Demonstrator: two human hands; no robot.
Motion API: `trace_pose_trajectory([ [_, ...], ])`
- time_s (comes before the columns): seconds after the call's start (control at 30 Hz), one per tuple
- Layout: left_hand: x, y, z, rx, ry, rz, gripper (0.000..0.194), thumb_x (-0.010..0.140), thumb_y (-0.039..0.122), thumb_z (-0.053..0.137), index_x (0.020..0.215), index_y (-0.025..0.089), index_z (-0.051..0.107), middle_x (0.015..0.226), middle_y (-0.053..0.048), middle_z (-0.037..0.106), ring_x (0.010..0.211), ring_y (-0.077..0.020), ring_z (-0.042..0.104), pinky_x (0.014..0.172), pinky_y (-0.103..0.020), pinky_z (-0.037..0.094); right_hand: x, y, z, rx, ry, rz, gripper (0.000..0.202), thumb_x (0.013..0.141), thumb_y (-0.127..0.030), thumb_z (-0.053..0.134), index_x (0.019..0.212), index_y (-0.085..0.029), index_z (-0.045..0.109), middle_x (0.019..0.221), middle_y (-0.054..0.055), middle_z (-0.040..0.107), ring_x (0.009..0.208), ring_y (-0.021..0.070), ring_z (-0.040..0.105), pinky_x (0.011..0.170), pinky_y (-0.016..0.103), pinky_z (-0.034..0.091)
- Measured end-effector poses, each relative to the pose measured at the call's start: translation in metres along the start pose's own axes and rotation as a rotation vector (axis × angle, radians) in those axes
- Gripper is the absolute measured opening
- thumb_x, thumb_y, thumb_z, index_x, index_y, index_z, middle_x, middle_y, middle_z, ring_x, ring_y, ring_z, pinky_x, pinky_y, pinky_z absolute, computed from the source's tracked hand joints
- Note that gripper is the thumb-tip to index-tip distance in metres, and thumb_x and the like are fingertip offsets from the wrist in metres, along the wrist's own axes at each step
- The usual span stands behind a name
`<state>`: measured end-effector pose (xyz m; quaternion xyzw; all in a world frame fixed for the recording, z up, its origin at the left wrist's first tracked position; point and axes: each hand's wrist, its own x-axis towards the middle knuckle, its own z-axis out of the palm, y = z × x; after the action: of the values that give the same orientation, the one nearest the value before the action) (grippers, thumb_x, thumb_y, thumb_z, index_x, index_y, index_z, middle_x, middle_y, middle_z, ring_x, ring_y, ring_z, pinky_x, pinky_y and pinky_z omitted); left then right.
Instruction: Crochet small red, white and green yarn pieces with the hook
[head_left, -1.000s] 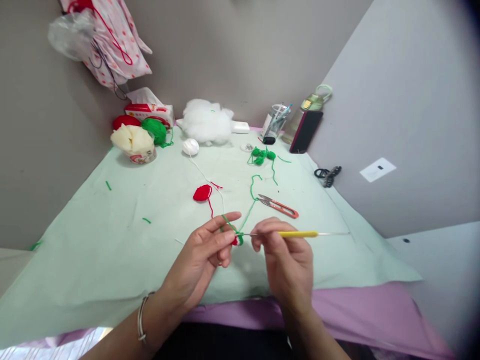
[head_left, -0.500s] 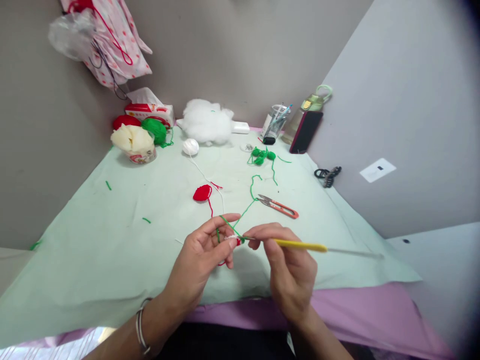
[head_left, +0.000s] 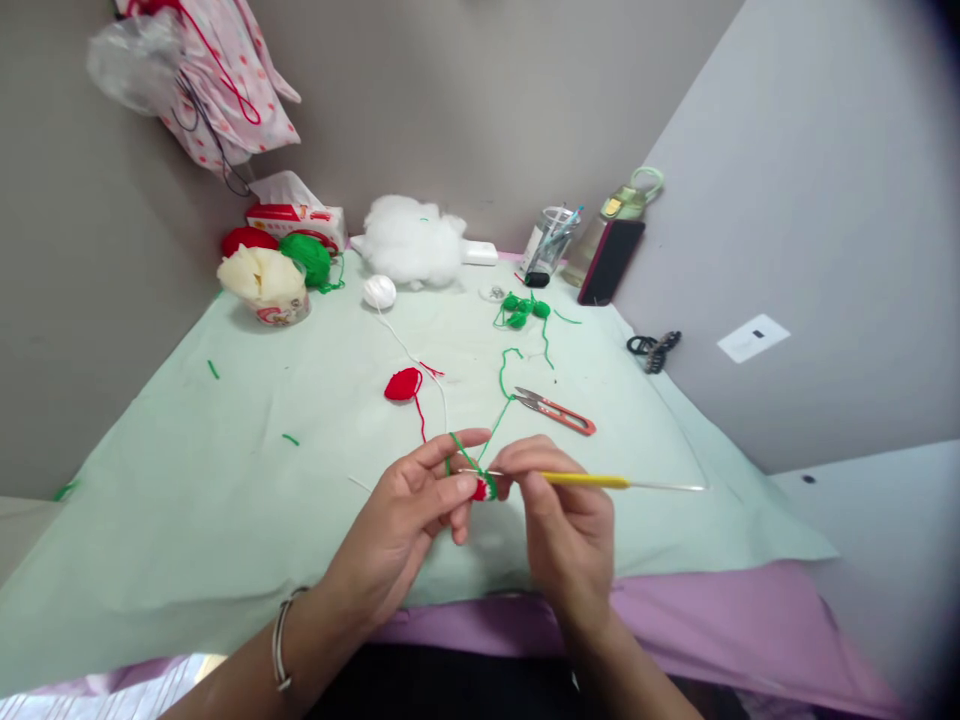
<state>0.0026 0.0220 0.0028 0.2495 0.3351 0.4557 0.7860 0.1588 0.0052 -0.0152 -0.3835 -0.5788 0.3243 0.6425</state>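
My left hand [head_left: 416, 505] pinches a small crochet piece [head_left: 484, 487] in red, white and green between thumb and fingers. Green yarn [head_left: 495, 430] loops over its raised index finger and runs away to a loose strand near the thread snips [head_left: 559, 410]. In my right hand [head_left: 570, 525] is a crochet hook with a yellow handle [head_left: 585, 480]; its metal tip meets the piece at the green edge. A small red yarn ball [head_left: 403, 384] lies just beyond my left hand, its tail leading toward it. White yarn from a white ball [head_left: 379, 291] also trails there.
Farther back lie white stuffing [head_left: 412, 240], small green crocheted pieces [head_left: 525, 308], a glass jar of tools [head_left: 551, 245], a bottle [head_left: 626, 205] and a leaning phone [head_left: 613, 263]. A tub [head_left: 277, 305], green yarn [head_left: 306, 258] and a tissue box [head_left: 296, 222] stand back left.
The hook has shifted left, its tip now showing past the piece. More of the crochet piece's red and green shows between my hands. My right hand has moved slightly left.
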Motion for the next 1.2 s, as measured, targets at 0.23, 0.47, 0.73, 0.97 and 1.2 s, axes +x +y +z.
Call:
trace_pose_trajectory([
  [0.23,0.001,-0.007,0.003,0.001,-0.007,0.018,0.041,0.076,0.023,0.093,0.116,0.019,0.082,0.073,0.003,0.064,0.054,-0.0049,0.048,0.051,-0.017,0.044,-0.01,0.008,-0.003,-0.487,-0.052,-0.334,0.037,0.097,-0.006,0.065,0.123,-0.03,0.076,0.107,0.008,0.076,0.093,0.0217,0.073,0.074,0.036,0.061],
  [0.47,0.004,-0.004,-0.005,-0.084,0.002,-0.042,0.029,0.081,0.021,0.088,0.11,0.017,0.086,0.065,0.005,0.056,0.052,-0.0029,0.04,0.051,-0.014,0.042,-0.002,0.003,-0.004,-0.028,0.051,-0.034,0.025,0.104,-0.014,0.056,0.104,-0.027,0.078,0.089,0.002,0.073,0.078,0.0163,0.065,0.071,0.032,0.055],
  [0.73,0.002,-0.008,-0.005,0.157,0.001,0.058,0.026,0.086,0.027,0.084,0.112,0.026,0.086,0.078,0.001,0.068,0.06,-0.0069,0.057,0.061,-0.021,0.044,-0.001,0.008,-0.002,0.15,0.008,0.164,0.019,0.105,-0.024,0.061,0.102,-0.027,0.08,0.093,0.001,0.076,0.078,0.0131,0.066,0.075,0.027,0.055],
  [0.97,0.0,-0.006,-0.01,0.23,0.03,0.111,0.025,0.087,0.029,0.084,0.111,0.028,0.085,0.083,0.003,0.064,0.058,-0.0068,0.058,0.059,-0.022,0.046,0.001,0.001,-0.008,0.04,-0.038,0.098,0.023,0.108,-0.022,0.053,0.104,-0.025,0.075,0.094,0.002,0.076,0.078,0.0134,0.068,0.076,0.028,0.058],
  [1.2,-0.005,-0.011,-0.003,0.269,0.086,0.224,0.037,0.084,0.025,0.087,0.12,0.029,0.082,0.085,0.003,0.065,0.064,-0.0082,0.062,0.063,-0.02,0.056,-0.008,0.0,-0.006,-0.572,-0.182,-0.503,0.028,0.101,-0.007,0.055,0.121,-0.019,0.069,0.103,0.012,0.077,0.094,0.021,0.072,0.078,0.033,0.061],
])
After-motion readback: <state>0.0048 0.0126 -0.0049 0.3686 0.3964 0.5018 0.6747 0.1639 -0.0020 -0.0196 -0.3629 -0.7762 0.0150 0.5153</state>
